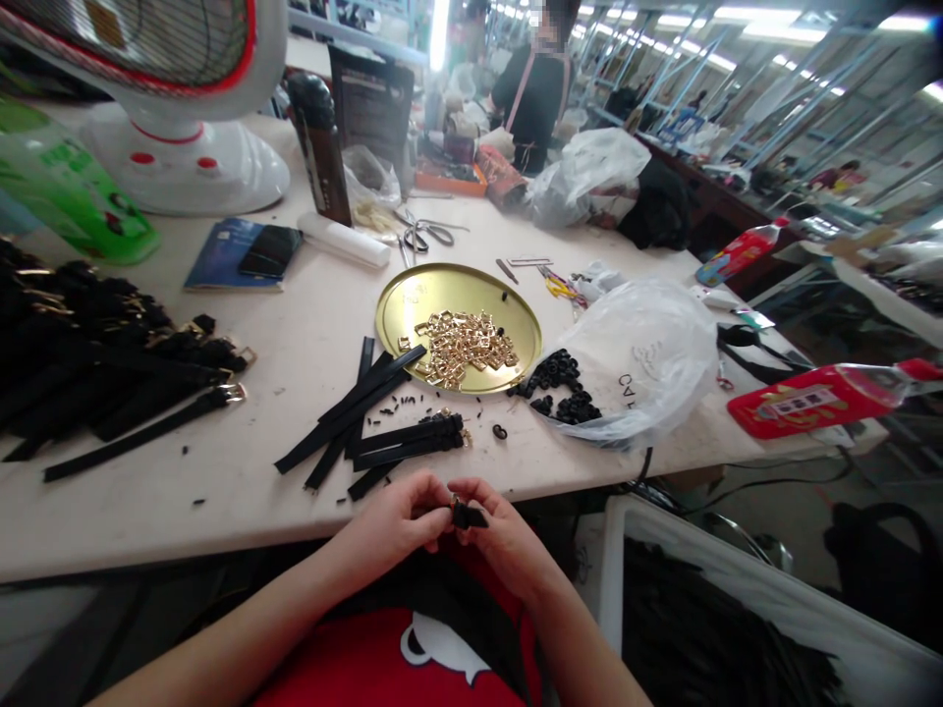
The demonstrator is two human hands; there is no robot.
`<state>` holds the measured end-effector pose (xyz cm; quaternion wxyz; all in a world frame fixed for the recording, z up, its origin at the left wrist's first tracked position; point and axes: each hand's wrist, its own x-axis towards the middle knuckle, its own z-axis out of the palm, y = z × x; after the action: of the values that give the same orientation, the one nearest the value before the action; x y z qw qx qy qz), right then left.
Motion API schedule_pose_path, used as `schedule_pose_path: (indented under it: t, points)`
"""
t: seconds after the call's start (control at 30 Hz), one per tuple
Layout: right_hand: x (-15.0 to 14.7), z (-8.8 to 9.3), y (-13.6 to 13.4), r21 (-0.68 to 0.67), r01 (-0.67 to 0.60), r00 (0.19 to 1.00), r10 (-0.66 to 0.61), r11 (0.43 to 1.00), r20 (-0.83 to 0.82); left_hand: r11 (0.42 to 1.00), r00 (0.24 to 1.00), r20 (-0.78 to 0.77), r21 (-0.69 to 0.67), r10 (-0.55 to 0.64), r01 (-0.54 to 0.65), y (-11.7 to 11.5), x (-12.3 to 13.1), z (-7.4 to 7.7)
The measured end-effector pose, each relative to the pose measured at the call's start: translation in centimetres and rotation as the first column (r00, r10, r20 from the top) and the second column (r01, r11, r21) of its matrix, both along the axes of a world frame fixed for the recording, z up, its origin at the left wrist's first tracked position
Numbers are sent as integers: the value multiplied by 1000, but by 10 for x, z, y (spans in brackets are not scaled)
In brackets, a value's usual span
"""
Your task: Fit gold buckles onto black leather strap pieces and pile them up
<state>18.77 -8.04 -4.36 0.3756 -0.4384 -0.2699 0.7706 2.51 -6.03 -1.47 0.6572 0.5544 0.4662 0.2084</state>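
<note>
My left hand (419, 516) and my right hand (497, 530) meet just off the table's front edge, both closed on a short black strap (469, 516). A bit of gold metal shows on it by my left fingertips; its exact shape is too small to tell. Beyond them lies a bundle of black straps with gold buckles (413, 442), beside several loose flat black straps (346, 412). A round gold-coloured tray (398, 304) bears a heap of gold buckles (468, 344). To its right, small black loops (564, 388) spill from a clear plastic bag (648, 353).
A big pile of buckled black straps (95, 363) covers the left side, under a white fan (192, 167) and green bottle (74, 187). Scissors (431, 234) lie at the back. Red bottles (817, 401) line the right edge. A white bin (615, 579) stands below right. A person (537, 98) is behind.
</note>
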Motion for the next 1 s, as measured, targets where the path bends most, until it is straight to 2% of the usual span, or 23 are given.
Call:
schedule_pose_path:
  t: [0.07,0.2,0.3,0.4,0.57,0.67,0.77,0.87,1.0]
  points:
    - [0,1,-2,11,-64,998,64,998,3,999,996,-87,47,-7,12,-1,-1,3]
    - [0,4,-6,12,-79,997,79,997,24,988,951,-307,133,-36,81,-4,-2,6]
    - [2,6,-11,4,-113,993,113,994,-39,980,932,-353,141,-84,142,-7,-3,10]
    - [5,9,-14,28,-40,998,41,999,-53,972,922,-380,178,-75,153,-10,-8,15]
    - [5,16,-17,186,47,980,-81,981,179,991,970,-222,61,-101,117,-17,-8,23]
    - [3,18,-19,232,77,954,-140,970,265,994,978,-193,60,-83,96,-20,-2,23]
    - [4,17,-21,218,23,963,-81,976,259,992,972,-215,71,-91,109,-21,0,18]
    - [7,14,-22,169,-60,964,13,984,266,990,975,-177,21,-130,136,-22,-6,12]
    - [10,7,-24,117,-54,973,26,992,227,987,986,-80,-77,-148,142,-22,-14,7]
